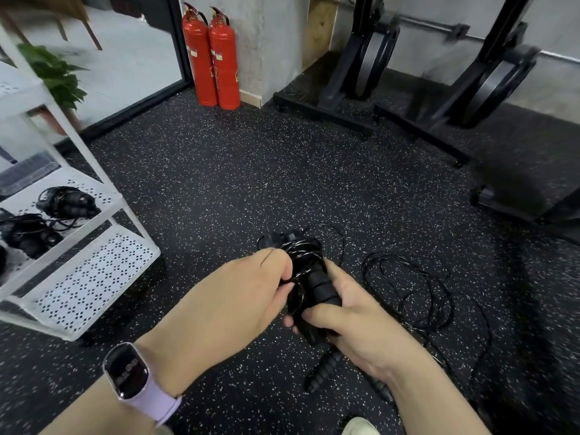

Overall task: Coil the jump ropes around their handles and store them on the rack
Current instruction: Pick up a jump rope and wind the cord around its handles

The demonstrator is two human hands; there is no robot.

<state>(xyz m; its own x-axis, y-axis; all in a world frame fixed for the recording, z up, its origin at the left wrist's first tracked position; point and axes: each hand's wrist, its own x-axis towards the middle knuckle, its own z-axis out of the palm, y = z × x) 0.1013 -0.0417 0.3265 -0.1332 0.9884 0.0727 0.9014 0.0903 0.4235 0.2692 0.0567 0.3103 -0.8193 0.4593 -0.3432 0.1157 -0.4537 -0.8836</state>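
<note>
Black speckled rubber floor (219, 189) is filling most of my feed. Nearest to me, a lilac watch (133, 376) is sitting on the left wrist. Left hand (248, 287) is curling its fingers round the wound cord on the bundle (306, 277). Right hand (354, 318) is gripping the ridged handles low down, thumb wrapped across the bottom end. So both hands are holding the same rope, mid-air over the floor; cord is looping around the handles near the top, and a slack loop is hanging off the far side.

Under the right wrist, a second rope's handle (324, 368) is lying on the floor. Its loose cord (417, 293) is sprawling in tangled loops just right of the hands, trailing back toward me.

To the left, the white perforated rack (94, 277) is standing near the hands. Coiled ropes (67, 202) are lying on its middle shelf; I'm seeing at least two, more are cut off by the frame edge.

Further out, two red extinguishers (210, 58) are standing against the wall, a plant (56, 73) behind the rack, black stands (408, 89) at the back right.
</note>
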